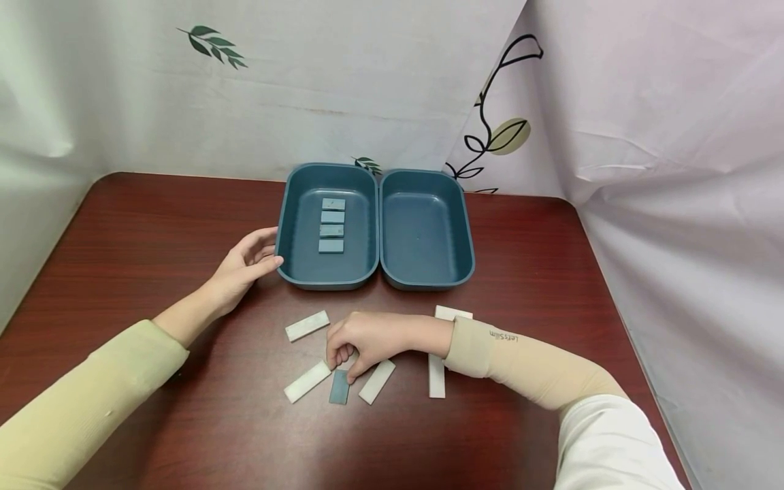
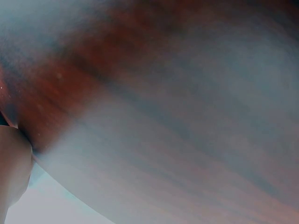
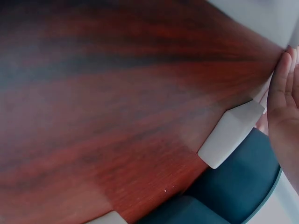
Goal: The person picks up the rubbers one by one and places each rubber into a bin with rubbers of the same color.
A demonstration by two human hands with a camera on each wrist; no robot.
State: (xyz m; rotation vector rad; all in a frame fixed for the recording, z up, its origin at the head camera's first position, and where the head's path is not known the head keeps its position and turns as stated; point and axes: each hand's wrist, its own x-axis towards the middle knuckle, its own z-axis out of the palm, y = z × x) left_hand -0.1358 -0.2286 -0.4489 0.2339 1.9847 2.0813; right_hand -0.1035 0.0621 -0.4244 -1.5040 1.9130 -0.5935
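On the table (image 1: 184, 422), the right hand (image 1: 366, 338) pinches a part-hidden blue tile (image 1: 339, 390), the relaxed left hand (image 1: 242, 269) touching a tray (image 1: 331, 271).

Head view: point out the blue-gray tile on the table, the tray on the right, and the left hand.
Blue-gray tile (image 1: 339, 389): head view, middle of its top face.
Tray on the right (image 1: 425, 235): head view, bare inner floor.
Left hand (image 1: 240, 270): head view, middle, on the thumb side.

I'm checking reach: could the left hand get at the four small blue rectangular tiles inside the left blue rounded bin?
Probably yes: the left hand is against that bin, whose open top leaves the tiles uncovered.
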